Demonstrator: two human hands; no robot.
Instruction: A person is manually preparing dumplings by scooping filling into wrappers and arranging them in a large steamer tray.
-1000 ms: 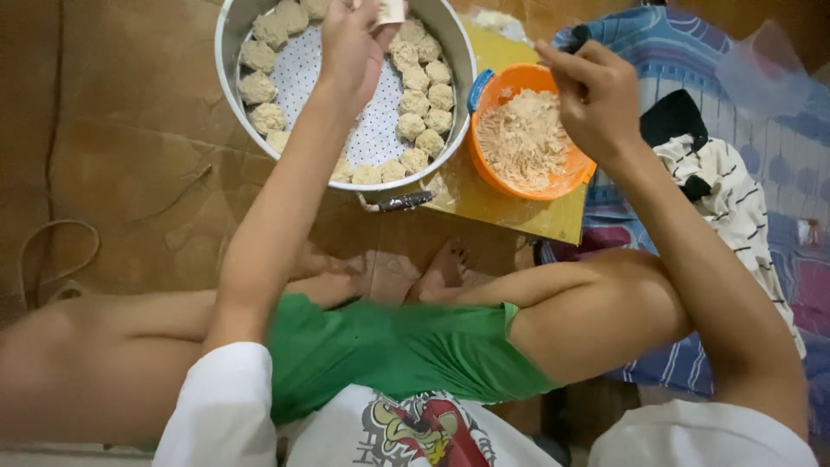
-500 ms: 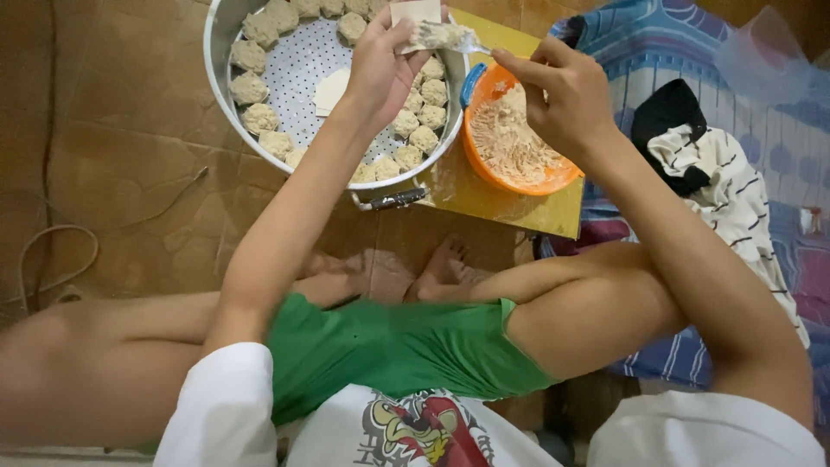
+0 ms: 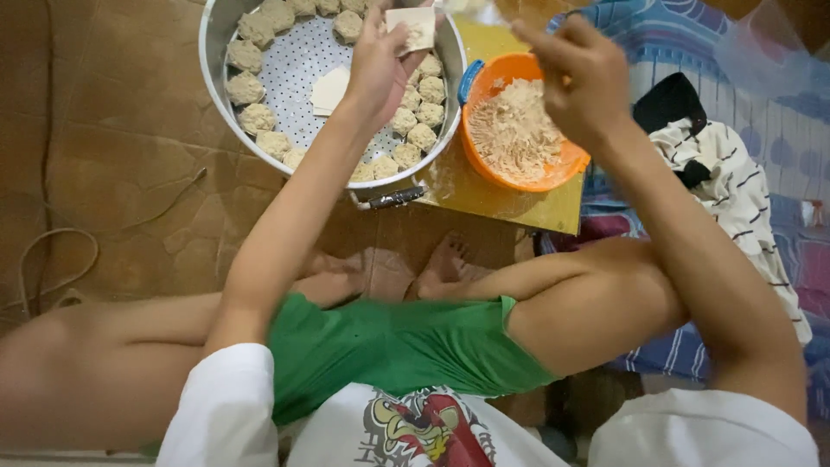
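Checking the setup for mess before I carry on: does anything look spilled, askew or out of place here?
One loose wrapper lies flat mid-tray, apart from the dumplings ringing the rim. A pale dusting marks the yellow board beside the orange bowl. Nothing looks tipped or damaged.

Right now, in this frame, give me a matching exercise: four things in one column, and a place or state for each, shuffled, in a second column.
Things:
1. square pale dough wrapper
2. round orange plastic bowl
3. formed beige dumplings
4. loose white wrapper sheet

Places or states:
A. lined up along the rim of the perforated metal steamer tray
B. held in the left hand
C. lying flat in the middle of the tray
D. filled with shredded pale filling, on the yellow board under the right hand

Pairs: 1-B, 2-D, 3-A, 4-C
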